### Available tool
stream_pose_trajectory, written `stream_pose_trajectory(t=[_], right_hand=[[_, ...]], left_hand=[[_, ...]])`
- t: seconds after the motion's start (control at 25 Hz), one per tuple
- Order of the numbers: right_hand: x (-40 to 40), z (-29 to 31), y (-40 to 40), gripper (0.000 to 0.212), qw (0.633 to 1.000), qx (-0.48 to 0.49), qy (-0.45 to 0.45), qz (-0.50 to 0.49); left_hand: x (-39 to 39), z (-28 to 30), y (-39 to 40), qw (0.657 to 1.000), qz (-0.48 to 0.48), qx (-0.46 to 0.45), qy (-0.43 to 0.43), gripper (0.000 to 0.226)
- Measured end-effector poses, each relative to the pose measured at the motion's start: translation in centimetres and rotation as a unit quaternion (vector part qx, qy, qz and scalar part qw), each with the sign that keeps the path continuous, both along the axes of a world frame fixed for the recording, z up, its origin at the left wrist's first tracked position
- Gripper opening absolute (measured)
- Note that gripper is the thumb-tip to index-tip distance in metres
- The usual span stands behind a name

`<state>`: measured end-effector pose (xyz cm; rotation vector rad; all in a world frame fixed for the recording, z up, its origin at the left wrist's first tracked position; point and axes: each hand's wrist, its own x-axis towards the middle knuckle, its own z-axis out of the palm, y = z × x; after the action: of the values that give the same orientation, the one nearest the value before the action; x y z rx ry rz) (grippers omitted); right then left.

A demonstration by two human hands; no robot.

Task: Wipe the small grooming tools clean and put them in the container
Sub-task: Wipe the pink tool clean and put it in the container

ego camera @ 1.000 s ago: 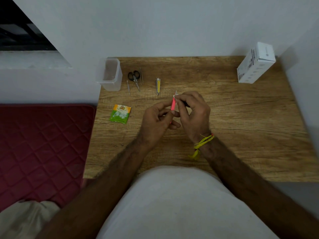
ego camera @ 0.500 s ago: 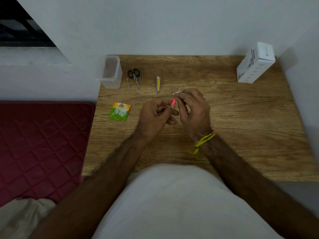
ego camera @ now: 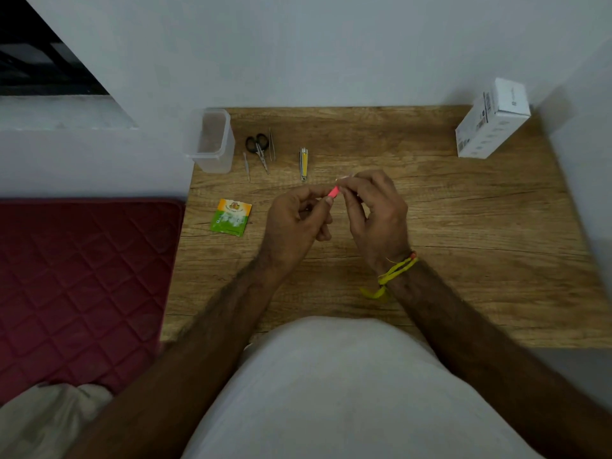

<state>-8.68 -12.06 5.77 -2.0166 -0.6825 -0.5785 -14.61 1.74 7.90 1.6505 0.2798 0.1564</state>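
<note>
My left hand [ego camera: 296, 220] and my right hand [ego camera: 376, 212] meet over the middle of the wooden table [ego camera: 463, 233], both pinching a small pink tool [ego camera: 332, 192]; only a short pink piece shows between the fingertips. A bit of white shows at my right fingertips; I cannot tell what it is. A clear plastic container [ego camera: 210, 140] stands at the table's back left corner. Beside it lie small black-handled scissors [ego camera: 257, 147], two thin metal picks [ego camera: 246, 165] [ego camera: 271, 144] and a yellow nail clipper [ego camera: 303, 163].
A green and orange sachet [ego camera: 231, 217] lies left of my hands. A white box [ego camera: 490, 120] stands at the back right corner against the wall. A dark red quilted mat [ego camera: 82, 283] lies left of the table.
The pink tool showed as a longer upright stick a second ago; less of it shows now, and my hands have shifted slightly farther from me.
</note>
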Motion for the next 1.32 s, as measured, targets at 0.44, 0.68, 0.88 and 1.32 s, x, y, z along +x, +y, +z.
stream_pose_trajectory(t=[0.44,0.68,0.88,1.32], right_hand=[[-0.6,0.8,-0.2,0.014,0.999,-0.004,-0.011,-0.044],[-0.4,0.5,-0.2,0.014,0.999,-0.023,0.005,-0.03],[-0.7,0.3,0.0,0.012,0.999,-0.009,0.019,-0.033],[-0.5,0.4,0.7,0.013,0.999,-0.018,-0.008,-0.041]], left_hand=[[-0.2,1.1,-1.0,1.0,-0.015,-0.021,-0.008,0.018],[-0.2,0.7,-0.7,0.999,-0.023,-0.038,-0.011,0.02],[-0.5,0.1,-0.8,0.997,-0.04,-0.063,0.0,0.03],[-0.2,0.1,-0.7,0.995,0.026,-0.091,0.013,0.016]])
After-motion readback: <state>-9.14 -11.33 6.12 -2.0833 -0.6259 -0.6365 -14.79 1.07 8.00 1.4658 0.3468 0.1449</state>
